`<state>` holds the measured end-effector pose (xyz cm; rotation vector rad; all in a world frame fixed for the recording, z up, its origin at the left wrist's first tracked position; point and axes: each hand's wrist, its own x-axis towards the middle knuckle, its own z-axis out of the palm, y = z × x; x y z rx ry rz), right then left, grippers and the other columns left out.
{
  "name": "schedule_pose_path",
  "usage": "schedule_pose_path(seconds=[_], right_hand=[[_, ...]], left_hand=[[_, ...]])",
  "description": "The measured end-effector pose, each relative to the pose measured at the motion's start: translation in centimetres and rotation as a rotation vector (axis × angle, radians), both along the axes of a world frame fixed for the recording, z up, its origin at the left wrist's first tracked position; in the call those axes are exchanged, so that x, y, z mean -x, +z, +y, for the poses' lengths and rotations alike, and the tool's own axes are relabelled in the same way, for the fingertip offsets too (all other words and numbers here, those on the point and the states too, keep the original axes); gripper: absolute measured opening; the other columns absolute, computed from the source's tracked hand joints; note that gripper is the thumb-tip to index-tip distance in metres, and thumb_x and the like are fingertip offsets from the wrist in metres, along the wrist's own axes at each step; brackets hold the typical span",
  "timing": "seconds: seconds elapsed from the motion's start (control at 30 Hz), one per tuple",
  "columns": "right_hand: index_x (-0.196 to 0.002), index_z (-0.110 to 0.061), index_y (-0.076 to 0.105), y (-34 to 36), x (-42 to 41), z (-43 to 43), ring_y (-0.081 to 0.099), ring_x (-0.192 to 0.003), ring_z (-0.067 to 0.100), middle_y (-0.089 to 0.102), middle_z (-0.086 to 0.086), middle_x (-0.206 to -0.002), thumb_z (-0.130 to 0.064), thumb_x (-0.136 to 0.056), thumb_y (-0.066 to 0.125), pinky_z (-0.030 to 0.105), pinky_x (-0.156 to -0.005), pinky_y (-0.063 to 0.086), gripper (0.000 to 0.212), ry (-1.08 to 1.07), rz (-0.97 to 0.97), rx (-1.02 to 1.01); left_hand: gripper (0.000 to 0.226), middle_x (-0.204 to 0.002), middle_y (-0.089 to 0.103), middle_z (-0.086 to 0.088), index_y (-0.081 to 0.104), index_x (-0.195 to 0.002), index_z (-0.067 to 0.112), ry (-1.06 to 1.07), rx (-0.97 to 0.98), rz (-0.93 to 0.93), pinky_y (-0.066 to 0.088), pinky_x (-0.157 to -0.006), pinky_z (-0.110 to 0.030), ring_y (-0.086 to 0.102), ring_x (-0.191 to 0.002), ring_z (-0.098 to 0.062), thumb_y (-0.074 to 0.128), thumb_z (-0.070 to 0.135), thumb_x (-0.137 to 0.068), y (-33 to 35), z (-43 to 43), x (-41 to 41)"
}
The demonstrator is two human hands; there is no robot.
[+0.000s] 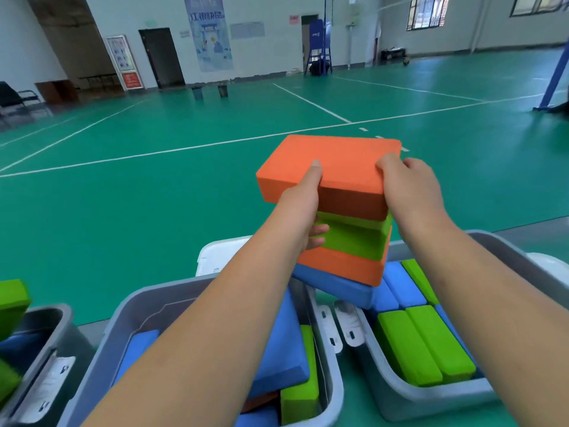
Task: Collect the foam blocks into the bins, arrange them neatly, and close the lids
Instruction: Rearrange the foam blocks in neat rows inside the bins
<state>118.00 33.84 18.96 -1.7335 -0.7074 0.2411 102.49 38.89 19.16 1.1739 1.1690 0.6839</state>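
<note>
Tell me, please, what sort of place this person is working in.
Most likely an indoor sports hall: a green floor marked with white court lines, a blue net post, and a blue referee's stand by the far wall.

Bright, even daylight from high windows (pixel 426 12), soft sheen on the green floor (pixel 154 195), faint shadows, top orange foam block (pixel 329 161) sharp — far wall (pixel 261 57) soft, edges bent by fisheye.

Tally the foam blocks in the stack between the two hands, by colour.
Orange: 2, the top orange block and the lower orange block
Green: 1, the green block
Blue: 1, the blue block at the bottom
Total in the stack: 4
</note>
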Motion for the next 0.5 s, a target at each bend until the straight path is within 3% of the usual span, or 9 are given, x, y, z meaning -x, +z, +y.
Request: schedule_pose_path(seconds=[0.1,0.3,0.37,0.4,0.43,0.5], right_hand=[[-0.092,-0.011,0.067,-0.9,-0.5,-0.1,0.062,-0.094,0.032,0.068,0.007,-0.093,-0.049,-0.084,0.050,0.039,-0.075,0.042,0.042,0.068,0.008,0.050],[-0.084,-0.010,0.064,-2.3,-1.3,-0.5,0.063,-0.095,0.035,0.064,0.006,-0.084,-0.041,-0.092,0.052,0.037,-0.067,0.036,0.034,0.069,-0.020,0.126],[-0.100,-0.014,0.068,-2.1,-1.1,-0.5,0.062,-0.109,0.034,0.068,0.006,-0.101,-0.039,-0.093,0.053,0.037,-0.077,0.042,0.030,0.039,-0.066,0.098],[-0.117,-0.012,0.067,-2.1,-0.9,-0.5,0.058,-0.120,0.032,0.067,0.009,-0.119,-0.038,-0.094,0.054,0.037,-0.090,0.044,0.037,0.021,-0.109,0.083],[-0.133,-0.009,0.062,-1.9,-0.7,-0.4,0.053,-0.130,0.030,0.061,0.011,-0.135,-0.038,-0.094,0.055,0.036,-0.104,0.041,0.048,0.008,-0.169,0.073],[-0.145,-0.008,0.053,-1.8,0.2,-0.3,0.044,-0.141,0.028,0.051,0.012,-0.150,-0.039,-0.093,0.056,0.038,-0.119,0.031,0.061,0.005,-0.293,0.044]], left_hand=[[0.068,-0.108,0.064,-0.008,0.054,-0.102,0.025,0.001,0.007,0.101,0.057,-0.091,-0.049,0.075,-0.091,-0.031,0.045,0.089,-0.084,-0.4,0.1,-0.5],[0.079,-0.103,0.067,-0.009,0.053,-0.121,0.019,-0.024,-0.028,0.195,0.060,-0.087,-0.047,0.074,-0.074,-0.030,0.039,0.089,-0.087,-1.7,0.8,0.3],[0.084,-0.097,0.069,-0.008,0.056,-0.122,0.015,-0.026,-0.031,0.208,0.060,-0.081,-0.045,0.074,-0.070,-0.029,0.037,0.089,-0.088,-2.0,1.3,1.0],[0.086,-0.095,0.069,-0.009,0.057,-0.121,0.013,-0.033,-0.031,0.216,0.061,-0.081,-0.045,0.074,-0.070,-0.029,0.037,0.089,-0.088,-2.2,1.5,1.3],[0.086,-0.095,0.070,-0.009,0.059,-0.119,0.011,-0.040,-0.035,0.224,0.061,-0.082,-0.045,0.075,-0.071,-0.030,0.037,0.089,-0.088,-2.3,1.7,1.7],[0.084,-0.097,0.072,-0.010,0.061,-0.115,0.009,-0.049,-0.057,0.237,0.061,-0.085,-0.047,0.076,-0.075,-0.031,0.037,0.086,-0.091,-2.5,2.2,2.4]])
